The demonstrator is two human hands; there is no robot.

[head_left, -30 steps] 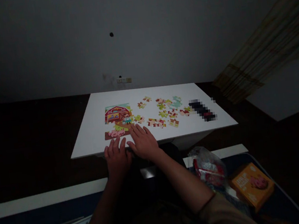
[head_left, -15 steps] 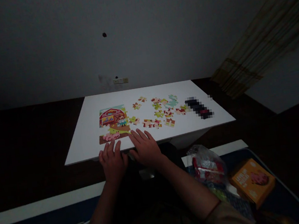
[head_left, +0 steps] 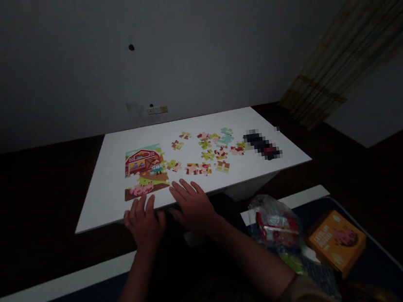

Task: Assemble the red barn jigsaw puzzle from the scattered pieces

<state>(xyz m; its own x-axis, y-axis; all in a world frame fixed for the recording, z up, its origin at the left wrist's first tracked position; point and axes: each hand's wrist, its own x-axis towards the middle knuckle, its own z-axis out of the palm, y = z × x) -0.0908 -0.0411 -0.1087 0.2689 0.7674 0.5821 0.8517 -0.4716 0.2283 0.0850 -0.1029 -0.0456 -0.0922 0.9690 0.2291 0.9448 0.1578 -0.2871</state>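
A partly joined jigsaw puzzle [head_left: 145, 163] with a red barn and a pink pig lies on the left of the white table [head_left: 99, 198]. My left hand [head_left: 145, 224] rests at the table's near edge, just below the pig part, fingers apart and holding nothing. Beside it my right hand [head_left: 192, 205] lies over the same edge near the puzzle's lower right corner, its fingers stretched out and nothing in them. Loose jigsaw pieces [head_left: 207, 155] are scattered to the right of the joined part, several of them green, brown and pale blue.
A blurred-out dark object [head_left: 262, 144] lies at the table's right. On the blue seat to my right are a clear plastic bag [head_left: 278, 225] with red contents and an orange puzzle box [head_left: 337, 242]. A wall socket [head_left: 157, 110] and a curtain [head_left: 324, 77] are beyond the table.
The view has shifted slightly, so the table and puzzle appear a little further left. Both hands stay at the table's near edge with fingers apart. No puzzle piece has visibly moved.
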